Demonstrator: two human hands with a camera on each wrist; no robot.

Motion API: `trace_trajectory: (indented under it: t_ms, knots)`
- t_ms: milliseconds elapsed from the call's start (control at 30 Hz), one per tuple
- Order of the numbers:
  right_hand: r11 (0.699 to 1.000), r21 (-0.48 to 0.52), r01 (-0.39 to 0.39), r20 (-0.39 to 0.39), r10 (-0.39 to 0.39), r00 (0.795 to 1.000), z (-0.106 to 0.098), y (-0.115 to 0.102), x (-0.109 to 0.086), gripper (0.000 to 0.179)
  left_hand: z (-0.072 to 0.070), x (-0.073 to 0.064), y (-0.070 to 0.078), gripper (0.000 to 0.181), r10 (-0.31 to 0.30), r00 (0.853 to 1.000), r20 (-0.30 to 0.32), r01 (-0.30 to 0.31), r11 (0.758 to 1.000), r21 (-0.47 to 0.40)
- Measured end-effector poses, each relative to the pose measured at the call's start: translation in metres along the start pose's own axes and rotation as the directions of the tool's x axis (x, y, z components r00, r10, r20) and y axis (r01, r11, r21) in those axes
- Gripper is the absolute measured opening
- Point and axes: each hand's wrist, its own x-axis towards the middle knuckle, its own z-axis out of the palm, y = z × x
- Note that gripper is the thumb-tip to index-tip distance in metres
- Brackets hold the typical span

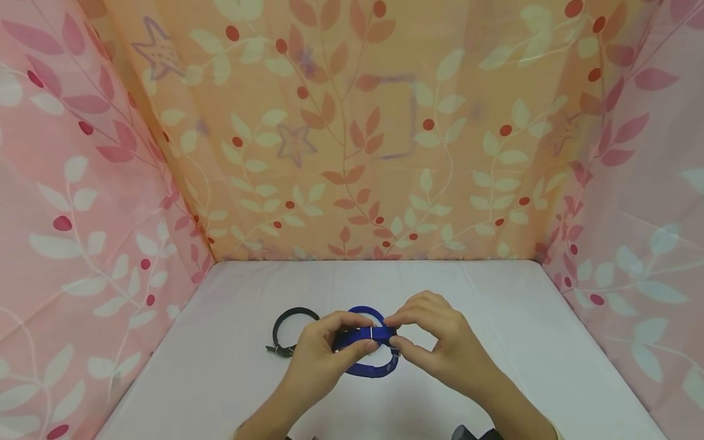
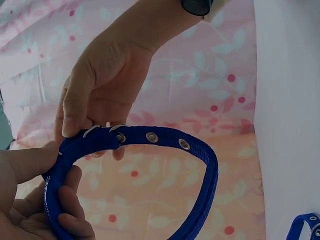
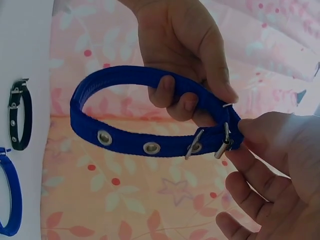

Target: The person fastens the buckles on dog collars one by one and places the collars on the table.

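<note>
Both hands hold up a blue strap collar [image 1: 381, 333] with a buckle and metal eyelets, closed into a loop. My left hand [image 1: 324, 351] grips its band between thumb and fingers, with fingers curled round the collar [image 2: 195, 195] in the left wrist view. At the buckle end, my right hand [image 1: 448, 336] pinches the collar [image 3: 125, 142] between thumb and index finger; its other fingers stay loosely bent. The strap's tip is partly hidden by fingertips. Behind the hands, a second blue collar [image 1: 371, 371] lies looped on the table, partly covered from view.
To the left on the white table [image 1: 198, 366] lies a looped black collar [image 1: 283, 318], its buckle toward the near side. Patterned curtains [image 1: 352, 183] stand along the back, left and right edges of the table.
</note>
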Motion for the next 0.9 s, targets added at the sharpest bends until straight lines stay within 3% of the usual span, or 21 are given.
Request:
trace_trajectory:
  t_ms: [233, 367, 500, 633, 733, 900]
  knots:
    - [0.999, 0.047, 0.001, -0.013, -0.001, 1.0, 0.002, 0.0, 0.002, 0.042, 0.001, 0.0, -0.002, 0.023, 0.072, 0.997, 0.002, -0.072, 0.997, -0.036]
    - [0.994, 0.051, -0.092, 0.043, 0.09, 0.995, -0.008, 0.002, 0.001, 0.041, -0.003, 0.0, 0.001, 0.025, 0.074, 0.997, -0.028, -0.076, 0.994, -0.073]
    - [0.977, 0.037, -0.209, 0.147, 0.201, 0.968, -0.017, 0.005, 0.0, 0.039, -0.007, 0.001, 0.003, 0.026, 0.029, 0.996, -0.088, -0.047, 0.977, -0.209]
    - [0.967, 0.046, -0.25, 0.206, 0.236, 0.95, -0.018, 0.007, 0.0, 0.036, -0.01, 0.004, 0.004, 0.026, 0.0, 0.984, -0.176, -0.06, 0.94, -0.337]
    - [0.965, 0.062, -0.255, 0.204, 0.238, 0.95, -0.016, 0.008, -0.001, 0.032, -0.011, 0.005, 0.003, 0.024, 0.005, 0.975, -0.22, -0.085, 0.931, -0.355]
    - [0.967, 0.058, -0.248, 0.158, 0.236, 0.959, -0.013, 0.008, -0.002, 0.024, -0.012, 0.006, 0.001, 0.024, 0.063, 0.972, -0.226, -0.138, 0.934, -0.33]
